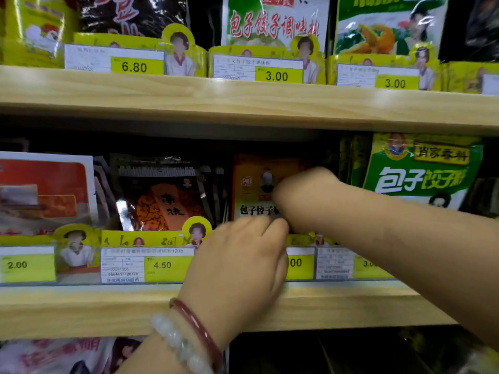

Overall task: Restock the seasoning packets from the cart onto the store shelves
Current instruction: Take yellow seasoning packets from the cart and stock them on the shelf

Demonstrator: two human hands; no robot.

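- Head view, close up on wooden store shelves; middle shelf [108,306] runs across the frame, upper shelf [243,95] above it.
- Orange seasoning packet [251,190] stands upright at the front of the middle shelf, btwn a dark packet w/ orange panel [162,201] on its left and a green packet [421,171] on its right. Black print shows on its lower front; right half hidden by the hands.
- Right hand [302,195] comes in from the right, forearm crossing in front of the green packet's lower edge. Fingers curled over the orange packet's right side, knuckles toward camera; looks like a grip on the packet, but fingertips are blurred and hidden.
- Left hand [237,263] rises from below, back of hand to camera, in front of the shelf edge and the price strip. Fingers bent up at the packet's bottom edge, touching or just beside the right hand; cannot tell if the grip is clamped on the packet or only resting there.
- Left wrist carries a dark red bangle [199,330] and a pale bead bracelet [178,344], side by side.
- Yellow price tags along the middle shelf front: 2.00 [17,265], 4.50 [162,265]; next two partly covered by hand and arm.
- Upper shelf tags read 6.80 [134,67], 3.00 [276,76], 3.00 [395,83], w/ green-white packets behind them.
- Far left of middle shelf: red-white packet [46,190].
- Below the middle shelf, pinkish packets [59,354] at bottom left, blurred.
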